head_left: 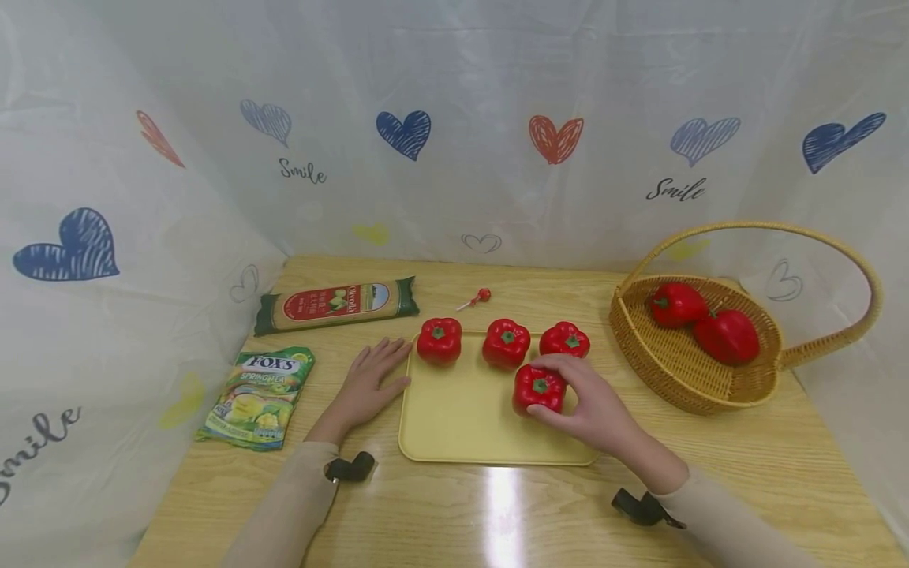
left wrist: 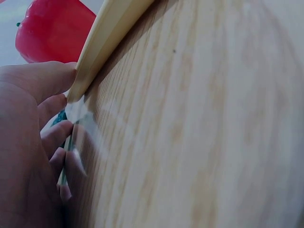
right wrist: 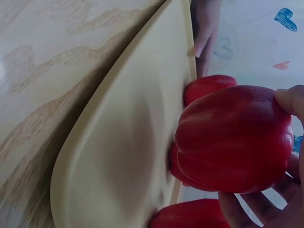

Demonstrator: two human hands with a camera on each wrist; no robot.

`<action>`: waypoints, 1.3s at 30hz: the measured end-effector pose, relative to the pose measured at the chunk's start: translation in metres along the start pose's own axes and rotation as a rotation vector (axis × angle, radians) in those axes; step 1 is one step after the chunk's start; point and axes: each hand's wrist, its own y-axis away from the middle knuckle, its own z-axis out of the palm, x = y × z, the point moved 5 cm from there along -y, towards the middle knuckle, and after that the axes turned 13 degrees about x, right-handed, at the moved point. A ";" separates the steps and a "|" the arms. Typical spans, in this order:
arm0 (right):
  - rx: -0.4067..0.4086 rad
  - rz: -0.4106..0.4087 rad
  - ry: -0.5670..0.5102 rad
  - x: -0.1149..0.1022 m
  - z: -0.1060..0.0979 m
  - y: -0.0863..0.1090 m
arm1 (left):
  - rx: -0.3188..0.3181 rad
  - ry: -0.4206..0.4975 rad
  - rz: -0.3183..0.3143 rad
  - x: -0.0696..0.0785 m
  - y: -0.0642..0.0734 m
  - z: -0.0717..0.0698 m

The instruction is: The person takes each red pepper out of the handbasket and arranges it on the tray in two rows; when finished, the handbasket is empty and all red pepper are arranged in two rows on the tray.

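My right hand (head_left: pixel 595 404) grips a red bell pepper (head_left: pixel 533 398) between thumb and fingers, green stem up, over the right part of a pale yellow tray (head_left: pixel 454 430). In the right wrist view the held pepper (right wrist: pixel 232 137) hangs above the tray's surface. Along the tray's far side sit three more red bell peppers: a left one (head_left: pixel 439 343), a middle one (head_left: pixel 506 345) and a right one (head_left: pixel 564 339). My left hand (head_left: pixel 365 388) lies on the table with fingers extended, its thumb touching the tray's left rim (left wrist: pixel 97 45).
A wicker basket (head_left: pixel 656 379) with a tall handle stands at the right, holding two red peppers (head_left: pixel 727 337). At the back left lies a long pasta packet (head_left: pixel 337 305), with a green candy bag (head_left: pixel 259 398) nearer. A red lollipop (head_left: pixel 484 295) lies behind the tray.
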 end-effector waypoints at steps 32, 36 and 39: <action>-0.063 -0.179 -0.063 -0.033 0.060 -0.024 | 0.003 -0.003 0.004 0.002 0.000 -0.002; -0.074 -0.188 -0.075 -0.038 0.067 -0.027 | 0.002 -0.003 0.000 0.002 0.000 -0.002; -0.092 -0.185 -0.079 -0.040 0.073 -0.029 | 0.003 -0.004 0.002 0.002 0.000 -0.002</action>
